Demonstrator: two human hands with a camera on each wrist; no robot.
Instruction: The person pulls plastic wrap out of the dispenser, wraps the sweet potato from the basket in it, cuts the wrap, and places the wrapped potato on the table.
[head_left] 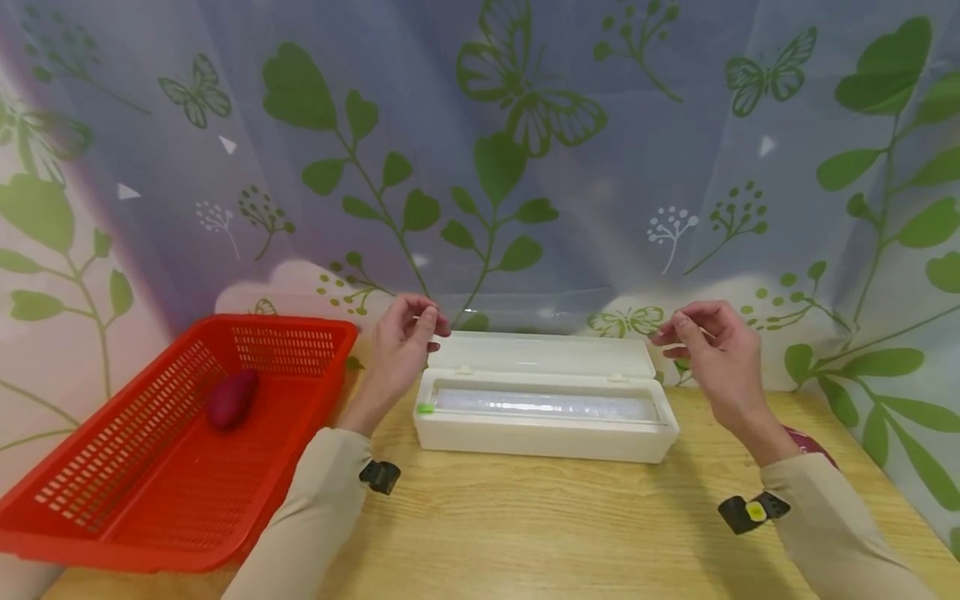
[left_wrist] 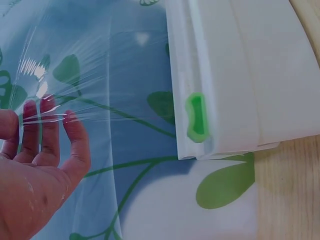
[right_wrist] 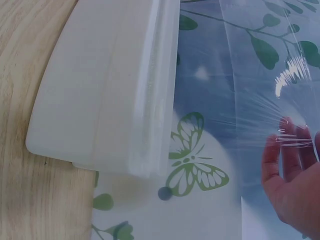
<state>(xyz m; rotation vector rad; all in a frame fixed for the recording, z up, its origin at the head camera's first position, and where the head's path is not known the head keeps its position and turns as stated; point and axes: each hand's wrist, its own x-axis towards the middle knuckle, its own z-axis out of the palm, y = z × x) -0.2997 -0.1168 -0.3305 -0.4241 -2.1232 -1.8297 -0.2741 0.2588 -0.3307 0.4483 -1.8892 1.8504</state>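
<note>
while both the left hand (head_left: pixel 401 346) and right hand (head_left: pixel 712 354) pinch the cling film (left_wrist: pixel 100 100) at 12 o'clock of the box (head_left: pixel 543 417), uneven pulling could wrinkle or tear it.

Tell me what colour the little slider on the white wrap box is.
Bright green. The slider sits on the end of the box, clearest in the left wrist view.

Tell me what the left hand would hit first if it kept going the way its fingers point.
Probably the patterned curtain behind the table: the left hand, pinching the cling film, points up and away over the white dispenser box. Depth is unclear.
</note>
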